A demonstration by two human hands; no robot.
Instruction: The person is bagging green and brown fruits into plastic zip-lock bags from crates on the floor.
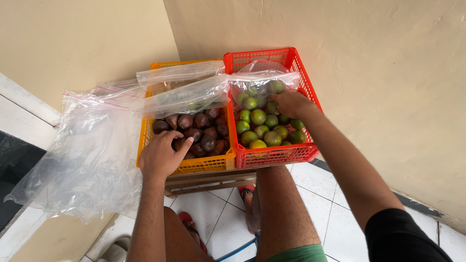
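Two crates stand side by side, orange crate (145, 138) and red crate (272, 156). Left hand (162, 154) curls half-closed on one brown snake fruit (178, 143); right hand (290, 103) pinches one green lime (273, 107).

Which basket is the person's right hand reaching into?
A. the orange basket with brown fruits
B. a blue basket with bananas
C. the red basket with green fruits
C: the right hand is down among the green fruits in the red basket, while the left hand touches the brown fruits.

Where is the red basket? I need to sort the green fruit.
In the head view, the red basket sits right of the orange basket, touching it, against the wall.
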